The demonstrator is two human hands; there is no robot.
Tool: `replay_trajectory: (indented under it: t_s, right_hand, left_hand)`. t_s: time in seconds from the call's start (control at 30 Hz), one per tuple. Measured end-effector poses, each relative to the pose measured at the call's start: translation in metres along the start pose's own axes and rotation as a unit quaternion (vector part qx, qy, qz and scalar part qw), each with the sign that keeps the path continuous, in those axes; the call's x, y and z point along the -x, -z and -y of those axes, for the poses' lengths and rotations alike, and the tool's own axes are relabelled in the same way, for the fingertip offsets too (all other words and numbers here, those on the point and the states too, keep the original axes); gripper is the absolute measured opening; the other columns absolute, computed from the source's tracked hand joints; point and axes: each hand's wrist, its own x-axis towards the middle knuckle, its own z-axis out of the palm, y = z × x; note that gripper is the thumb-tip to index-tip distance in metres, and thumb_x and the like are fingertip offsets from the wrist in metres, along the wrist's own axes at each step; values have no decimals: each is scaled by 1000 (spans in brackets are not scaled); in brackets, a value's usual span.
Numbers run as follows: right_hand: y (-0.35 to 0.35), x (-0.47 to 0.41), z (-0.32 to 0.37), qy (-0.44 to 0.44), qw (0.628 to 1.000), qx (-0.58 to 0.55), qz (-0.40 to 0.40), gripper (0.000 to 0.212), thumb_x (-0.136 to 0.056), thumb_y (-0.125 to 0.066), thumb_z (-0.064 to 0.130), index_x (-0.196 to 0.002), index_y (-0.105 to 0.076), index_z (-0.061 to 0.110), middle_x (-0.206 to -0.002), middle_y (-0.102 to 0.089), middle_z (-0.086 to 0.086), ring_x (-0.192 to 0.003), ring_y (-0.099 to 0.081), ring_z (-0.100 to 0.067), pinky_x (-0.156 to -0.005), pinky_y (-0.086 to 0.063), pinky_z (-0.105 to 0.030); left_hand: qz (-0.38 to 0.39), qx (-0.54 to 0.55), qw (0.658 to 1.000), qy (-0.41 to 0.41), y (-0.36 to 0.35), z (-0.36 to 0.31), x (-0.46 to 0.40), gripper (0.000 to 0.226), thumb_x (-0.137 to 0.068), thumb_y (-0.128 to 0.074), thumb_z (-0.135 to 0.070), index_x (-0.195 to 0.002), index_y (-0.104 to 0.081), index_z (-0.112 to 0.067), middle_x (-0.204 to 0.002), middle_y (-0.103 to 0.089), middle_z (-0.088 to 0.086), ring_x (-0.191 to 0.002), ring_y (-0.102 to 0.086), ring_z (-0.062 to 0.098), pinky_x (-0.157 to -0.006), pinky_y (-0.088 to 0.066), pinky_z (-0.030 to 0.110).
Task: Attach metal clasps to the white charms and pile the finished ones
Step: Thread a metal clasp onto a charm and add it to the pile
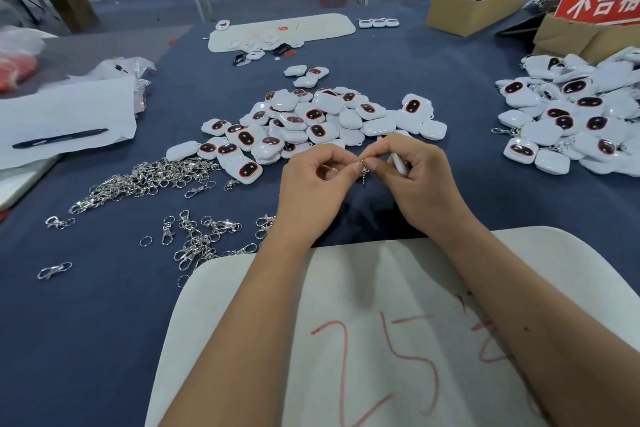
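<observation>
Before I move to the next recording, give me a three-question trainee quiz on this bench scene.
1. True or false: the loose silver metal clasps lie on the left-hand side of the blue cloth-covered table.
2. Which hand holds a white plastic charm? A) left hand B) right hand C) neither
3. Fill in: the dark pen lies on a sheet of white ____.

Key: 1 true; 2 B; 3 paper.

The pile of white charms with clasps sits on the right; the centre pile of white charms with dark oval faces sits just beyond the hands.
</observation>
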Motion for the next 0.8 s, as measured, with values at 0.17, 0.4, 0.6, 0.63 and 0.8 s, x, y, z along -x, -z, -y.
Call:
replay_trajectory:
  t_s: [0.17, 0.4, 0.6, 0.63, 0.8]
  right_hand:
    - [1, 0, -1, -1, 1000, -15, -3, 10, -96, -71, 5, -95, -76, 13, -84, -67, -23, -82, -54, -49, -76, -47, -55]
    - [0, 2, 2, 18, 1000, -5, -9, 9, -95, -73, 5, -93, -77, 13, -76, -63, -24, -72, -50, -44, -67, -45, -49]
    - [1, 3, 7, 68, 995, 68, -24, 10, -92, -73, -3, -92, -77, 6, -67, -57, 18, -66, -51, 0, -66, -35, -10]
    - [0, 4, 8, 73, 994, 81, -24, 9, -92, -74, -3, -92, -77, 6, -70, -59, 16, -67, -52, -1, -67, -35, -11]
    - [1, 4, 11, 81, 992, 93, -35, 10, -92, -73, -4, -91, -77, 6, -67, -55, 21, -65, -49, 1, -65, -33, -11]
  left_hand:
    - [35, 17, 999, -9, 2, 3, -1, 9, -93, -70, -8, -86, -74, -13, -72, -68, -13, -63, -60, 9, -66, -48, 23]
    - [45, 24, 999, -16, 3, 3, -1, 13, -96, -64, -6, -87, -71, -12, -73, -67, -10, -65, -60, 8, -68, -48, 21]
    - [42, -16, 999, -21, 3, 2, -1, 16, -96, -63, -7, -85, -70, -17, -70, -66, -8, -65, -60, 8, -67, -49, 22]
    - [42, -27, 998, -27, 2, 2, 0, 18, -96, -63, -7, -84, -69, -18, -72, -67, -4, -66, -60, 9, -69, -51, 25]
    - [47, -12, 998, -29, 3, 1, 0, 15, -98, -62, -6, -87, -70, -13, -72, -66, -12, -66, -60, 7, -69, -50, 22]
